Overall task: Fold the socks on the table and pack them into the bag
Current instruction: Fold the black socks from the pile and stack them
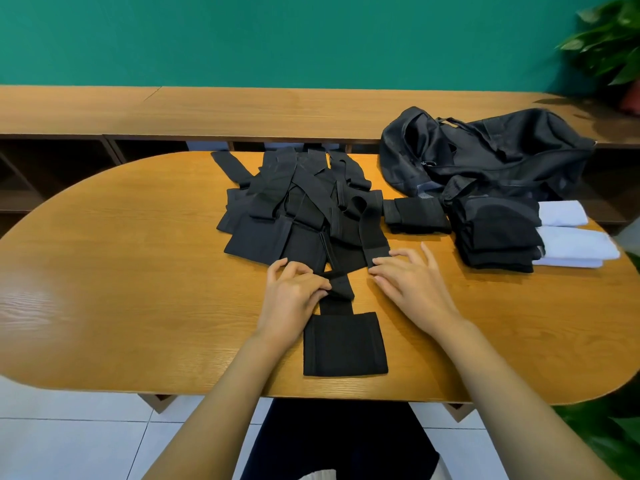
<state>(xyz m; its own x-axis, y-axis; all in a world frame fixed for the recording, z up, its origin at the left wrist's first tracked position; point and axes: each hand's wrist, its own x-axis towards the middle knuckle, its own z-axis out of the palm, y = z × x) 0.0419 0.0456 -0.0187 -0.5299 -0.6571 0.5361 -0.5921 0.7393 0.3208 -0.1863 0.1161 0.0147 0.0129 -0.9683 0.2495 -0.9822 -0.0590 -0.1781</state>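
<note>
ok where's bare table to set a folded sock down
Left side of the table, beyond the sock pile and left hand, which pinches a sock. Also near right, in front of the folded black stack, beside the right hand. Crowded far right: bag, white socks.

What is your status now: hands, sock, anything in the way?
Left hand pinches black sock at its folded end. Right hand open, fingertips at sock pile edge. Bag far right, folded stacks in front of it.

Wooden table [121, 289]: sock heap [298, 202] centre, single sock [344, 344] near edge, folded stacks [495, 237] right, bag [485, 154] behind them.
</note>
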